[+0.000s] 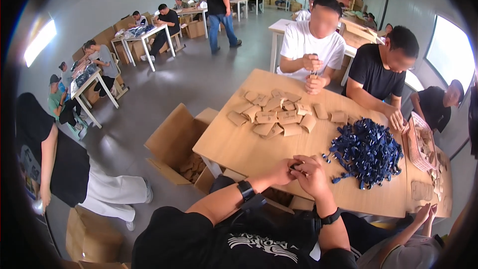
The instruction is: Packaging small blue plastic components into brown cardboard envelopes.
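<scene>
My left hand (283,171) and my right hand (310,174) meet above the wooden table's near edge (229,159), both closed around a small dark item (295,166) that is mostly hidden by my fingers. To the right of them lies a big heap of navy-blue straps or ties (367,152), with a few loose ones near my right hand. Farther back on the table are several curved kraft-paper pieces (279,116), scattered in a loose pile.
Two co-workers (311,40) sit across the table, others (423,219) at its right by a pink basket (418,142). Open cartons (164,134) stand left of the table. A standing person (64,164) is at my left, a walker (219,10) farther off among tables.
</scene>
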{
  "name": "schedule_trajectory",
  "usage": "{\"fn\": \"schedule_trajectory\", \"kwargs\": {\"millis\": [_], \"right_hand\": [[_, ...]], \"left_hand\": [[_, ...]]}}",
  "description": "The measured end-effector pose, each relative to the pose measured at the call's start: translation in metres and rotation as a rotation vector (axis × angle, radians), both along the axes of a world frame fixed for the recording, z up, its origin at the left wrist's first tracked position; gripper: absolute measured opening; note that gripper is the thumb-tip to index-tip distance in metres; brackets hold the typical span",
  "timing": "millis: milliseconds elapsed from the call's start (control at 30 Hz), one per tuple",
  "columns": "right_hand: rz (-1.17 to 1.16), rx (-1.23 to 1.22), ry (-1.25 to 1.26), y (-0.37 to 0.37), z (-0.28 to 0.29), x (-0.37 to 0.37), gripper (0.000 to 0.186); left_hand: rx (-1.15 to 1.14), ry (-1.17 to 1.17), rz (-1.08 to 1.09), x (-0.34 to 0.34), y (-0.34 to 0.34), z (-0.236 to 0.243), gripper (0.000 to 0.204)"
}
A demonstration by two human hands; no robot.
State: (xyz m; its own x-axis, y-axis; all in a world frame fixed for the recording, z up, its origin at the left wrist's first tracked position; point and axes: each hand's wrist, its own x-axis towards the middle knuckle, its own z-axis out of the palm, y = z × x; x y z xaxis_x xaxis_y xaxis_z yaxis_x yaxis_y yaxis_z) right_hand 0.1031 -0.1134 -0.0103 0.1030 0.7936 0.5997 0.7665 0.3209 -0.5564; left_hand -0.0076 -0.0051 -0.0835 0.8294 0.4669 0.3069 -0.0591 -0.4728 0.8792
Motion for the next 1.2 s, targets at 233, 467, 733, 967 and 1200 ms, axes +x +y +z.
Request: {"fn": "schedule_trajectory", "kwargs": {"millis": [233,467,733,967,1200], "right_hand": [[-0.131,-0.048,-0.073,0.002,0.005,0.009,0.009],[-0.109,-0.036,0.005,-0.005,-0.001,0.002,0.015],[-0.092,0.001,0.126,-0.002,-0.013,0.002,0.018],[-0.074,-0.119,0.037,-0.001,0.001,0.010,0.016],[-0.139,-0.131,-0.049,-0.006,0.000,0.011,0.014]], "left_hand": [[-0.297,0.106,-0.078,0.001,0.000,0.025,0.019],[-0.417,0.096,-0.108,0.001,0.001,0.020,0.013],[-0.344,0.162,-0.099,-0.003,0.001,0.033,0.014],[-0.242,0.185,-0.071,-0.008,-0.004,0.043,0.034],[-0.256,0.204,-0.059,-0.010,-0.004,0.053,0.038]]}}
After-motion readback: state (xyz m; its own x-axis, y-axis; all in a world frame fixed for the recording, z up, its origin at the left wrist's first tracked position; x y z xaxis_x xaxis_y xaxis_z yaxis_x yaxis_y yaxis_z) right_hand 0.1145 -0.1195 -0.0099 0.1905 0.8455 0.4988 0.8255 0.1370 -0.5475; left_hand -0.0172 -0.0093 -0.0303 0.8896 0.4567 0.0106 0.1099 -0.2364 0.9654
